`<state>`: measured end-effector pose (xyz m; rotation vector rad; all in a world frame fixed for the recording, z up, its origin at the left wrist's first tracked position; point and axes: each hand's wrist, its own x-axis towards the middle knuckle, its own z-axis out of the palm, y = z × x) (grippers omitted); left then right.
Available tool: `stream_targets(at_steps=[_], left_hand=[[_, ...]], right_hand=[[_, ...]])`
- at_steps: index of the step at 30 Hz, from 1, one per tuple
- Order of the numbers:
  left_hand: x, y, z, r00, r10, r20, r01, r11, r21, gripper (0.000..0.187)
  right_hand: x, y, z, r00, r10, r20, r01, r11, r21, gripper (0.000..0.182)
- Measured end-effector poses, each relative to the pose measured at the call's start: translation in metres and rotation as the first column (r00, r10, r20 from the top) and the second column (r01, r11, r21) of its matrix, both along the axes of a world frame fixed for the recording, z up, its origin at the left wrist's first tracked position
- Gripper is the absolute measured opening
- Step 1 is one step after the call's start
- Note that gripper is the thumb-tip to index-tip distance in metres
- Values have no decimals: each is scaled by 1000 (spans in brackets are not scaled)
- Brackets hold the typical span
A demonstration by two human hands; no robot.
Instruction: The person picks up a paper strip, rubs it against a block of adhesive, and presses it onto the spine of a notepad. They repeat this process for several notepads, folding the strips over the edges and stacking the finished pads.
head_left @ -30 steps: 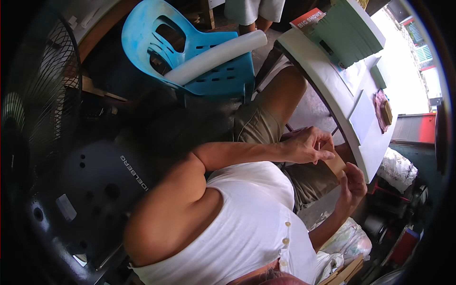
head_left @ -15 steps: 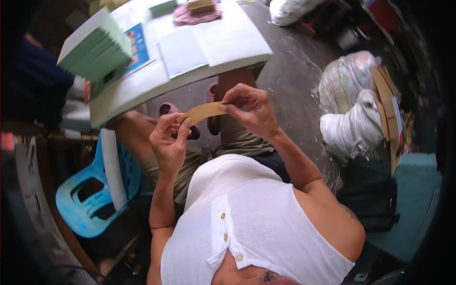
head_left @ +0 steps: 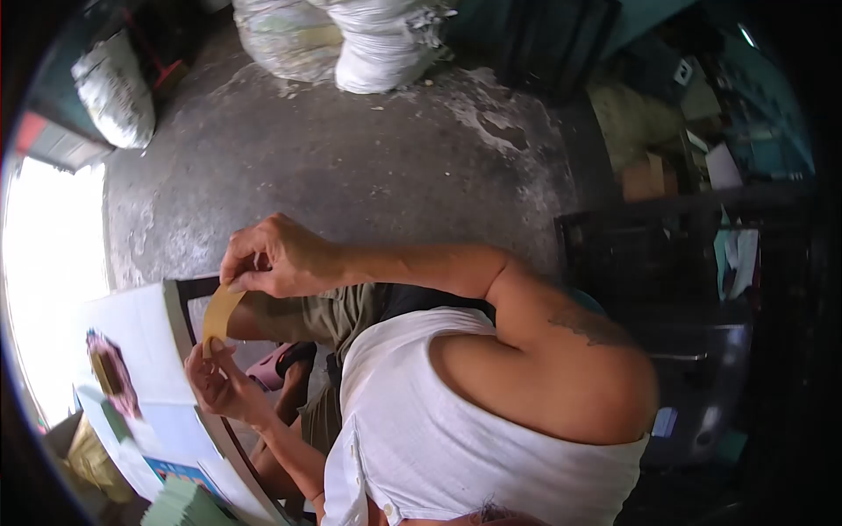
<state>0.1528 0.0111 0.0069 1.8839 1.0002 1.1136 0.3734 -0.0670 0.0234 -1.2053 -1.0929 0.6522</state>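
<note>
Between my two hands stretches a short tan strip of tape point(head_left: 222, 316), slightly curved. My right hand point(head_left: 282, 256) pinches its upper end between thumb and fingers. The lower end is pinched in my left hand point(head_left: 219, 384), which is close to the edge of the white-topped table point(head_left: 167, 337). Under the strip show a bare leg and part of my shorts. On the table are a pink cloth point(head_left: 123, 386) with a brown block point(head_left: 106, 373) on it, and a stack of pale green sheets point(head_left: 184, 504) at the bottom of the view.
White sacks point(head_left: 386, 44) stand on the concrete floor point(head_left: 351, 158) at the top, with another sack point(head_left: 114, 92) at upper left. Dark furniture point(head_left: 667, 263) and a cardboard box point(head_left: 647, 178) are at right. A pink slipper point(head_left: 266, 368) shows by the table.
The view has swung round to the right, so the table now lies at lower left and more floor shows. Both hands still hold the strip of tape, now nearly upright in view.
</note>
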Motion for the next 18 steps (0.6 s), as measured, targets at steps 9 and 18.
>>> stream_targets(at_steps=[9,18], left_hand=[[57,35,-16,988,18,-151,13,978,207,24],[38,52,-17,956,87,-280,-20,972,235,20]], right_hand=[[49,14,-26,979,-145,-141,135,988,-79,9],[18,41,-55,940,-184,-288,166,982,-85,13]])
